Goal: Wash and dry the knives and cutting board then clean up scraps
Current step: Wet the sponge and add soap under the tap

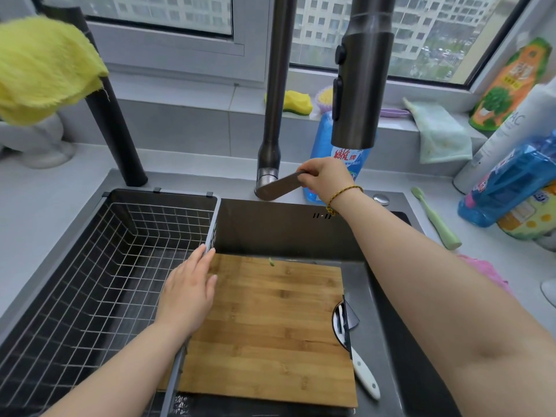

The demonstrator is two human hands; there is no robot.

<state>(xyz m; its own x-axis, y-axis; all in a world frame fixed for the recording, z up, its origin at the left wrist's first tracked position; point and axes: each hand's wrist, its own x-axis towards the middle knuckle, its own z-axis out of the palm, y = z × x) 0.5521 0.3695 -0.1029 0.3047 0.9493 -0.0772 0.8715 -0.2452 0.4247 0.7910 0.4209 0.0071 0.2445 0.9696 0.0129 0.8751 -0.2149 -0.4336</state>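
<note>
Right hand (326,180) grips the faucet lever (278,186) at the back of the sink (285,230), fingers curled round its end. Left hand (188,291) lies flat, fingers straight, on the left edge of the cutting board (270,326), beside the wire basket (90,266). The bamboo board rests in the sink, a green scrap (271,261) at its far edge. A white-handled knife (365,377) lies just beside the board's right edge. A yellow cloth (42,67) hangs at upper left.

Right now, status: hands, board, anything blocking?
Right hand grips tap lever. Left hand rests on board in sink. Knife beside board.
</note>
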